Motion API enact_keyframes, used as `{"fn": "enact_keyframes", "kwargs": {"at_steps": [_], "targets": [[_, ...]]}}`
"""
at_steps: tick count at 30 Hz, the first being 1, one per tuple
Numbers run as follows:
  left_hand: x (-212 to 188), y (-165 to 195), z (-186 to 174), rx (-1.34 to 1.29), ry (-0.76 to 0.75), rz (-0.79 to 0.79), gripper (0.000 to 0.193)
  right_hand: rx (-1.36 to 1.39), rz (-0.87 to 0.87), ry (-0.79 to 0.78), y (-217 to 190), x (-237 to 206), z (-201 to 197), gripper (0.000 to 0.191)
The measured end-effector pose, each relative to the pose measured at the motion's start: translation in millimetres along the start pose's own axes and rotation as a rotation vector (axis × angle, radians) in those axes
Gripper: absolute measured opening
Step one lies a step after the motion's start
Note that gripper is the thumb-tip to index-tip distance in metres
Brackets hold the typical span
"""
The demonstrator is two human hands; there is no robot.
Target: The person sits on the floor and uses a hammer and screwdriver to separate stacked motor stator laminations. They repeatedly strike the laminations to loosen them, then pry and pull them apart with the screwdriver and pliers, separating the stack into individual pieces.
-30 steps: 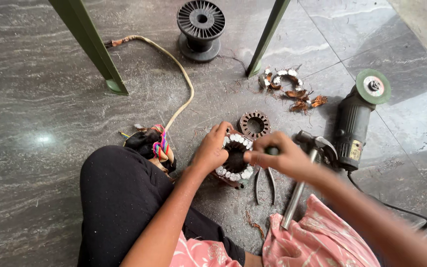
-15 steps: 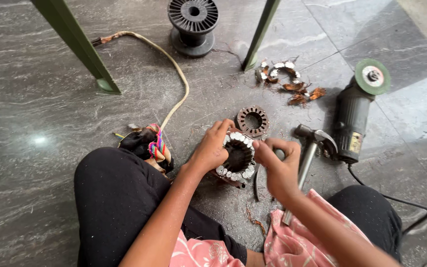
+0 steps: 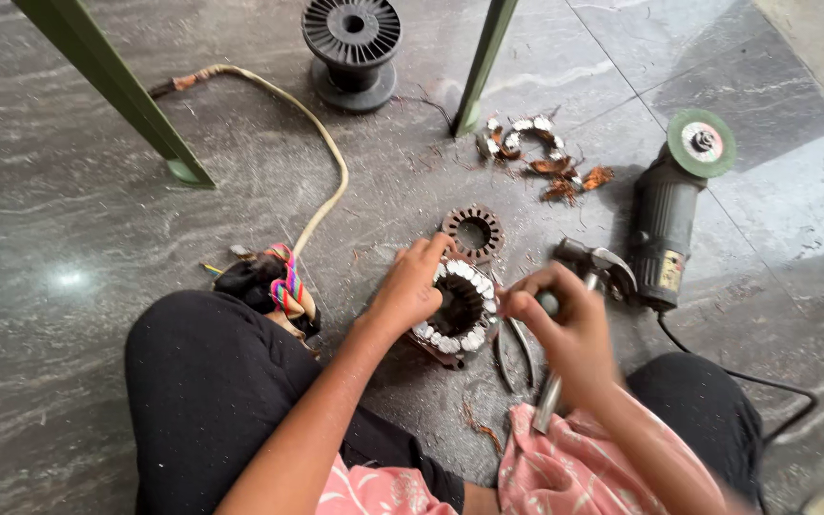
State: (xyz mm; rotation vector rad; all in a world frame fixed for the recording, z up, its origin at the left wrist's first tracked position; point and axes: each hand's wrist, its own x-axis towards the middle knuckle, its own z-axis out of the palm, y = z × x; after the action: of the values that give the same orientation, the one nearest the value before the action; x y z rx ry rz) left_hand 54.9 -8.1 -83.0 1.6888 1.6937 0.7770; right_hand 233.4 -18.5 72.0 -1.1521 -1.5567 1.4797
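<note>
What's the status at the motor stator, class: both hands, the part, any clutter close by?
Left hand steadies the wound stator. Right hand grips a small tool beside it. Hammer, pliers, angle grinder crowd the right.

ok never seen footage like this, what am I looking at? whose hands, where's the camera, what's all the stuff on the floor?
There is no machine here: a person sits on a grey stone floor, and the one camera, worn on their head, looks down at their own two bare hands.

The left hand grips a motor stator with pale slot liners. The right hand is closed on a slim tool beside it; what kind is hard to tell.

Around them lie a bare stator core, pliers, a hammer, an angle grinder with a green disc, scraps of copper winding, an empty black wire spool, a cream cable and two green frame legs.
</note>
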Motion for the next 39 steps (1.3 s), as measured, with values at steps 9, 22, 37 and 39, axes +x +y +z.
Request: {"fn": "enact_keyframes", "kwargs": {"at_steps": [9,22,37,39], "targets": [[3.9,3.5,-1.5,0.003,-0.046,-0.025,0.064,0.468,-0.127,0.552,59.9,10.6,26.8,0.033],[-2.7,23.6,-25.3,0.003,-0.273,0.161,0.075,-0.376,-0.025,-1.618,34.0,54.9,-42.1,0.042],[-0.8,5.8,-7.7,-0.023,-0.136,0.113,0.068,0.128,-0.147,0.417,29.7,-33.7,49.4,0.027],[0.5,3.5,-7.9,-0.052,-0.137,0.137,0.067,0.169,-0.017,0.578,44.4,-24.3,52.7,0.030]]}}
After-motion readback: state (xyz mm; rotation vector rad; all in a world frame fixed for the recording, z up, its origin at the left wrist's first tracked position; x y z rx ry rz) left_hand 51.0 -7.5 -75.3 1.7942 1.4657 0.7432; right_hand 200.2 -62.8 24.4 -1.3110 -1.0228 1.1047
